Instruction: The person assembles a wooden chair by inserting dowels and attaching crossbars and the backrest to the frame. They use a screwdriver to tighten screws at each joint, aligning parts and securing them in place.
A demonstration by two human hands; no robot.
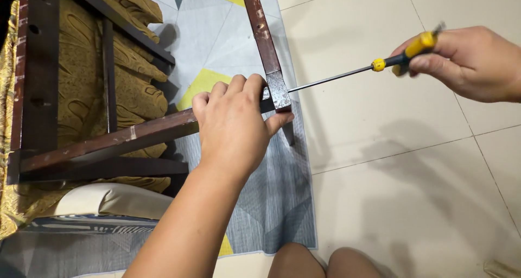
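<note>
My left hand (234,127) grips the corner where two dark brown wooden bars of a frame (111,142) meet, thumb pressed against the end of the upright bar (264,39). My right hand (473,62) is closed on the yellow and black handle of a long screwdriver (347,73). Its thin metal shaft runs left and down to the wooden corner, where the tip is hidden behind my left fingers.
The frame lies over mustard patterned cushions (127,82) on a grey rug with yellow triangles (279,202). A cream cushion (103,199) sits at lower left. Pale floor tiles (407,169) spread to the right. My knees (325,263) show at the bottom edge.
</note>
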